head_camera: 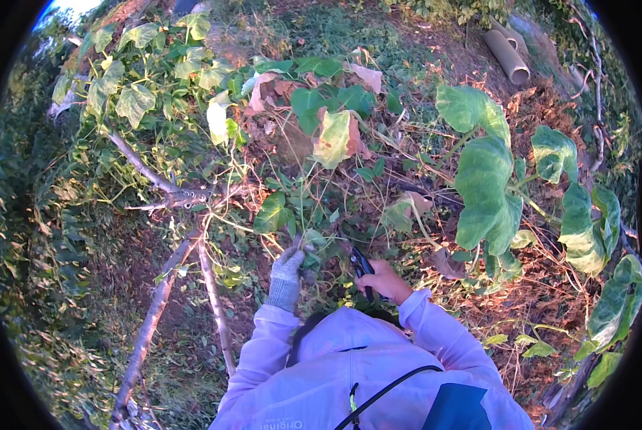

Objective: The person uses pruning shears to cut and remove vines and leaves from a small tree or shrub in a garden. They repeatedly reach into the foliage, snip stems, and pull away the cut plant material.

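Note:
My left hand point(285, 275), in a grey knit glove, is closed at a thin green vine stem point(302, 207) that rises from its fingertips. Foliage partly hides those fingertips. Bare and to the right, my right hand point(383, 281) grips the dark handles of pruning shears point(360, 264). The shears point up and to the left, toward tangled stems; their blade ends are hard to make out among the leaves. Just above my left hand hangs a green leaf point(273, 213). A yellowing, brown-edged leaf point(333, 138) stands farther out.
Bare branches point(154, 312) lean up at the left and meet a forked limb point(178, 194). Large broad leaves point(485, 188) spread on the right over dry brown brush point(514, 301). Pale tubes point(506, 56) lie at the upper right. A dark cord point(390, 392) crosses my light jacket.

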{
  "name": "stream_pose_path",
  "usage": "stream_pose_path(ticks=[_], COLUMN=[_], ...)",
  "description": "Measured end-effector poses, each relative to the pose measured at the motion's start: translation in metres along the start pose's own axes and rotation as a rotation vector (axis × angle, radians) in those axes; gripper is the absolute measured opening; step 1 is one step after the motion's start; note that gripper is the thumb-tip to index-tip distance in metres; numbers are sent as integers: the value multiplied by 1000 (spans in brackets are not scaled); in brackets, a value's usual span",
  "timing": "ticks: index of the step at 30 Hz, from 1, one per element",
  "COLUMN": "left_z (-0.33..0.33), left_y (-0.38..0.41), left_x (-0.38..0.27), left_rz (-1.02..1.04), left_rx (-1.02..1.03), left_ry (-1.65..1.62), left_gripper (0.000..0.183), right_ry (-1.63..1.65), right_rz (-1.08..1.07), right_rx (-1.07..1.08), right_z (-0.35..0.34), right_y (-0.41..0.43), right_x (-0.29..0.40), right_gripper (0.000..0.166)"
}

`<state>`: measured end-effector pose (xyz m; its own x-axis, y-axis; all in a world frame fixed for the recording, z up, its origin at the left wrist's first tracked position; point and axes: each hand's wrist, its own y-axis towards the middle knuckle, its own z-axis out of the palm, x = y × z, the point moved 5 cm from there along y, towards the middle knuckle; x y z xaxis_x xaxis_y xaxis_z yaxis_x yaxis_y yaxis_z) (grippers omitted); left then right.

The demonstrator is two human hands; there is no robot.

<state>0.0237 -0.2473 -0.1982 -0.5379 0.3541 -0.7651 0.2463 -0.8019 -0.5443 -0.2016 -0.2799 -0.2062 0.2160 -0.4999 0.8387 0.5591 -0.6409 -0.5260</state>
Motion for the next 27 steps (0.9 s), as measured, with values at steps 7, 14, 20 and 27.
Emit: stream_pose_path(ticks=[7,14,20,27], left_z=[-10,-44,-29,-11], left_y=[6,7,-17,-43], left_x=[-15,-79,-159,-229], left_rz=[58,175,813,1065], left_rx=[-42,-128,-139,-285], left_ry=[35,397,1282,1647], left_gripper=[31,31,23,20], right_ry=[-107,-239,-299,-435], right_rz=[70,-8,-8,-266], right_rx=[23,77,70,0], right_z=[-7,4,-9,6], right_y=[-45,-50,-50,-46], right_x=[30,-2,4,69], right_gripper=[11,24,66,76])
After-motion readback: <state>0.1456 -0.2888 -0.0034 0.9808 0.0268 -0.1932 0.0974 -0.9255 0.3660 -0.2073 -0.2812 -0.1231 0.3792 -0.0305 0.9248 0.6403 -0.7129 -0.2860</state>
